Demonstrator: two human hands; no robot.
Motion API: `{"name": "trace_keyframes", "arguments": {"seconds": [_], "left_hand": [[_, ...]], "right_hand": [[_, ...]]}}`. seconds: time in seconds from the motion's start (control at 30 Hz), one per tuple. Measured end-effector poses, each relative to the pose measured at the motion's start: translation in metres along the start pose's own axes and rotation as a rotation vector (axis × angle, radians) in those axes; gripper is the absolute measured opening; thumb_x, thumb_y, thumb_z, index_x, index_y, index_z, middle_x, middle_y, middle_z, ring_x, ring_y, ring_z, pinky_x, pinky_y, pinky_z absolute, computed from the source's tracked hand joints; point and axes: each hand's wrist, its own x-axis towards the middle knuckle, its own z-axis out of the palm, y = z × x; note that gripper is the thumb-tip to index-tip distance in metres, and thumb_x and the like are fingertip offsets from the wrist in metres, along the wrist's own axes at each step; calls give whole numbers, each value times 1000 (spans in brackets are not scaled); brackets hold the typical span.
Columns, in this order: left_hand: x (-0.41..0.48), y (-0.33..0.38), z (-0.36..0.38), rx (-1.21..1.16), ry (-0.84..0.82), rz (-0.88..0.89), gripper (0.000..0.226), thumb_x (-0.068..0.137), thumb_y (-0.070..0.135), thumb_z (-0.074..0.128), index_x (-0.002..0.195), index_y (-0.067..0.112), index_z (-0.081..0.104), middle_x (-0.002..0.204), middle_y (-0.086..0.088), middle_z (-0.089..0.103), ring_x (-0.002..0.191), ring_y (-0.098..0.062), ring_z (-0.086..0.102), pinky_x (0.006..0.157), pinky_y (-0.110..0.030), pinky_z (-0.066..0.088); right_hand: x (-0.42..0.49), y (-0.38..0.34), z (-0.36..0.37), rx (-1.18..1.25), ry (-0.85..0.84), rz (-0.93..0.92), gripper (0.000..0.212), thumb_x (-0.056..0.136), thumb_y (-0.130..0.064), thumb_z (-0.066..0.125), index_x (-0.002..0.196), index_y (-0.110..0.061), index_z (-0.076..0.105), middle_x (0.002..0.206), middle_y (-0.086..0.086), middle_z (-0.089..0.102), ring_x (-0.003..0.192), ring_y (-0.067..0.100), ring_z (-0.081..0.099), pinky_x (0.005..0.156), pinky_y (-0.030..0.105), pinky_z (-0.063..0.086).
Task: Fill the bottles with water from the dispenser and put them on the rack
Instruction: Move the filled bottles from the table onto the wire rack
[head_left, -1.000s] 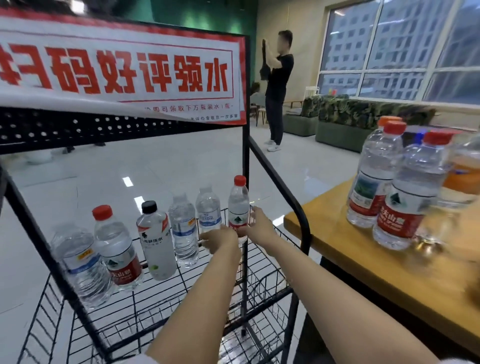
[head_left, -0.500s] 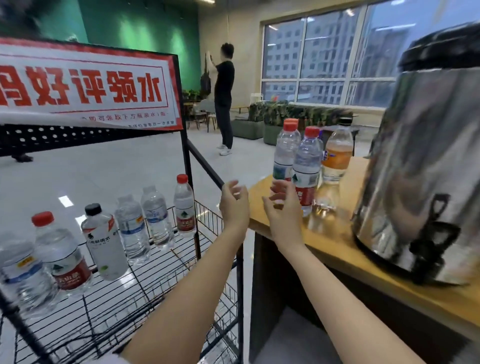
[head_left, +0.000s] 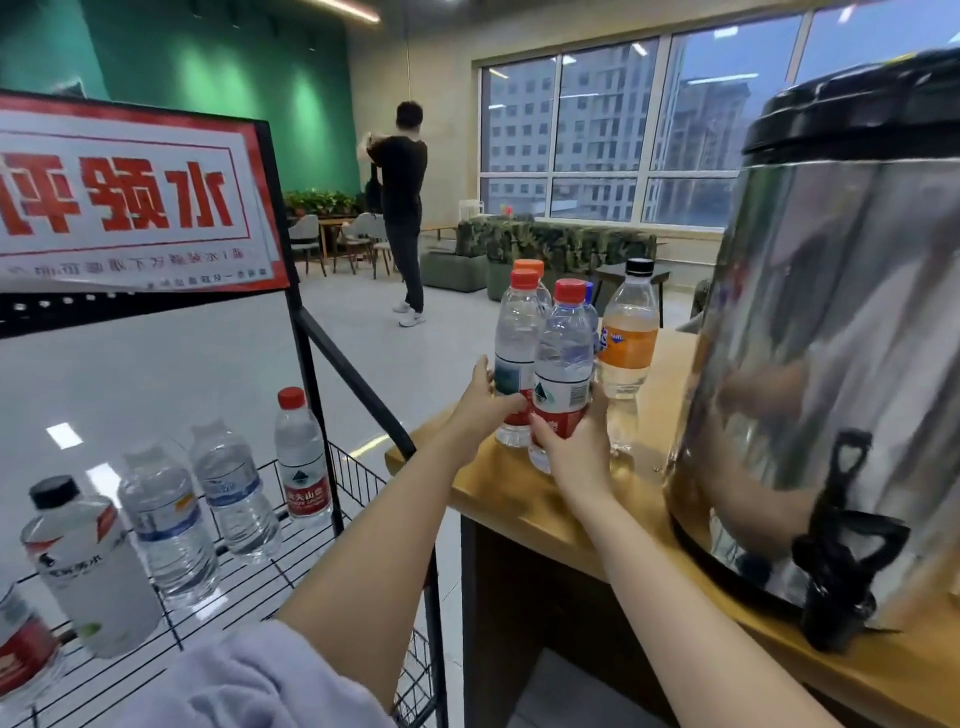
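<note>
"Gripping anything yet?"

"Yes. The left hand (head_left: 483, 405) wraps the farther clear red-capped plastic bottle (head_left: 517, 332), the right hand (head_left: 574, 452) the nearer red-capped bottle (head_left: 565, 358). Both stand upright on the wooden counter (head_left: 519, 499), with the shiny steel dispenser (head_left: 831, 338) just to their right."

Crowded bottle cluster (head_left: 563, 353) between rack post (head_left: 305, 364) and dispenser (head_left: 831, 338)

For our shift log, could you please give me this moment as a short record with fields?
Left hand: grips the left red-capped bottle low down
Right hand: grips the front red-capped bottle at its red label
Both bottles: upright on the wooden table
Beside them: orange-labelled bottle with a black cap
Dispenser: steel, black tap near the table edge
Wire rack: a row of bottles stands on its shelf
Under the tap: no bottle yet
</note>
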Motion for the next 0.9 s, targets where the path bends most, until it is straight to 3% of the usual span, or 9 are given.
{"name": "trace_keyframes", "arguments": {"seconds": [0.07, 0.13, 0.2, 0.27, 0.5, 0.6, 0.7, 0.8, 0.9], "left_hand": [[11, -5, -1, 124, 50, 2, 89, 78, 34, 74, 153, 29, 25, 153, -4, 36, 138, -28, 36, 112, -46, 37], [21, -11, -3, 189, 54, 22, 73, 68, 43, 74, 135, 29, 47, 138, -3, 47, 126, -22, 46, 102, -39, 47], [20, -13, -4, 99, 29, 39, 61, 79, 27, 77, 131, 19, 46, 126, 0, 51, 106, -6, 54, 80, -18, 49], [20, -16, -5, 61, 31, 71, 58, 87, 13, 73, 134, 14, 39, 115, 4, 55, 92, 4, 54, 66, -12, 47], [-4, -19, -8, 90, 251, 204, 53, 71, 21, 87, 116, 21, 59, 110, 2, 67, 100, -15, 65, 76, -21, 54], [-26, -15, -19, 81, 385, 240, 61, 69, 26, 89, 121, 18, 60, 110, 2, 68, 98, -15, 65, 75, -23, 55], [-56, 4, -51, 53, 504, 280, 63, 65, 30, 91, 118, 21, 59, 110, 3, 68, 94, -10, 65, 78, -27, 55], [-98, 20, -94, 69, 640, 323, 64, 63, 30, 92, 117, 23, 59, 108, 6, 68, 95, -10, 65, 80, -29, 57], [-146, 14, -139, 134, 779, 321, 68, 63, 30, 92, 122, 21, 58, 103, 10, 66, 90, -3, 64, 73, -17, 54]], "right_hand": [[5, 4, 2, -25, 1, -8, 84, 84, -32, 72, 149, -26, 19, 148, 1, 40, 134, 23, 42, 108, 48, 40], [7, 6, 3, -30, 1, -27, 80, 84, -33, 72, 148, -24, 24, 146, 1, 43, 132, 22, 44, 108, 47, 41], [8, 8, 2, -23, 1, -45, 76, 82, -33, 73, 144, -22, 32, 141, 1, 49, 129, 21, 48, 106, 42, 42], [7, 8, 0, -10, 7, -57, 72, 80, -30, 76, 140, -19, 38, 136, 2, 53, 125, 20, 51, 104, 36, 43], [-5, -4, -10, 58, -15, -59, 66, 70, -28, 85, 123, -25, 46, 125, 0, 61, 116, 19, 58, 98, 41, 50], [-19, -25, -8, 63, -40, -100, 63, 68, -26, 87, 115, -28, 46, 113, -7, 62, 104, 13, 59, 87, 29, 52], [-32, -62, 2, 154, -124, -151, 57, 70, -17, 86, 114, -18, 49, 97, -15, 59, 82, -6, 60, 62, 8, 47], [-51, -95, 27, 231, -226, -218, 54, 71, -10, 85, 112, -12, 50, 95, -14, 59, 77, -17, 58, 59, 7, 46], [-81, -117, 69, 244, -326, -251, 53, 68, -15, 87, 106, -13, 51, 94, -13, 62, 81, -9, 60, 62, 10, 48]]}}
